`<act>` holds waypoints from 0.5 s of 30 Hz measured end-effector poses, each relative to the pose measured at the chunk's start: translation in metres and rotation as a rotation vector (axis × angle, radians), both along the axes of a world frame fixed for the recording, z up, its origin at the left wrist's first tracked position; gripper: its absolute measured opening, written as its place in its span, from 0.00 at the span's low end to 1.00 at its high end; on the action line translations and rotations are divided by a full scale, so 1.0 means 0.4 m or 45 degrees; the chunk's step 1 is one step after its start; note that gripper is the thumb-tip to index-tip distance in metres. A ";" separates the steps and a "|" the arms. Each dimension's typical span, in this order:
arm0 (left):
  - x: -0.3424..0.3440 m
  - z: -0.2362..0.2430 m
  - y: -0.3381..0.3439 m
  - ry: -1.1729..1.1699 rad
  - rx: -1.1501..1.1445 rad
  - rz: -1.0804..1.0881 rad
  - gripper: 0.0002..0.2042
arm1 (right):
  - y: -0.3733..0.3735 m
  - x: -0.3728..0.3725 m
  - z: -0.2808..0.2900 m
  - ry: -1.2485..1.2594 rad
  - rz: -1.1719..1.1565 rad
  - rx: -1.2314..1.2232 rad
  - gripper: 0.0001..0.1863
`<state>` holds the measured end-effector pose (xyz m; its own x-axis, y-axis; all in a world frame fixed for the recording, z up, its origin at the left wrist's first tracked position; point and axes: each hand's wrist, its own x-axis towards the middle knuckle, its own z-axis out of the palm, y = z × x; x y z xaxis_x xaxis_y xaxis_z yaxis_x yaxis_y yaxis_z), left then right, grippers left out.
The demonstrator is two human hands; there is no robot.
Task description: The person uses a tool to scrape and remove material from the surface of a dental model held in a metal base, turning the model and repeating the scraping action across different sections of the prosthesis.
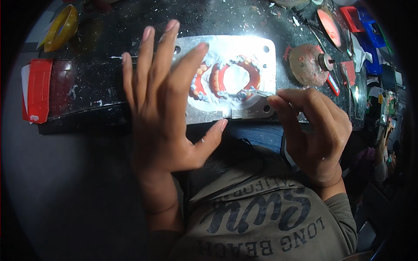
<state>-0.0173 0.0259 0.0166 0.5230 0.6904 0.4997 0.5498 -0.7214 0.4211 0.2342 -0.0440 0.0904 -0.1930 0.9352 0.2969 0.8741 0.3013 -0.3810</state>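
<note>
Black tabletop [93, 89], glossy, flecked with pale chips. Left hand [163, 108], fingers spread wide, holding nothing, over left part of silvery, round-cornered metal plate [267, 76]; contact unclear. Right hand [320, 126] by plate's right edge, thumb and forefinger pinched together. In plate's whitish filling, two curved red arches [221, 77] with cream teeth. Slim, shiny metal tool [264, 93] in the pinch, tip at right-hand arch.

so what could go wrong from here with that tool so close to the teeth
The thin metal tool in the right hand reaches in at the right-hand set of false teeth; a slip might scratch or chip them. The left hand is spread open, not gripping the metal plate, so the plate could shift if pushed. The plate also lies close to the table's near edge, so a knock might send it off.
</note>
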 end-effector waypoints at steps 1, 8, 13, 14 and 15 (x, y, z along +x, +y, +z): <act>-0.009 0.004 0.019 0.062 -0.044 -0.051 0.52 | -0.002 0.000 0.001 0.005 -0.003 0.006 0.07; 0.015 0.031 -0.058 0.215 -0.087 0.137 0.58 | -0.011 0.014 -0.050 0.191 -0.097 0.088 0.08; 0.028 0.033 -0.136 0.219 -0.118 0.357 0.55 | -0.002 0.002 -0.071 0.276 -0.141 0.058 0.09; 0.036 0.021 -0.140 0.217 -0.111 0.350 0.55 | 0.001 0.002 -0.077 0.274 -0.149 0.065 0.09; 0.044 0.011 -0.140 0.182 -0.125 0.349 0.54 | 0.007 0.002 -0.084 0.262 -0.164 0.091 0.10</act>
<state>0.0003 -0.0303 0.0212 0.3713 0.8563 0.3591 0.7763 -0.4985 0.3859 0.2350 -0.0412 0.0569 -0.0023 0.9234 0.3839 0.8132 0.2251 -0.5366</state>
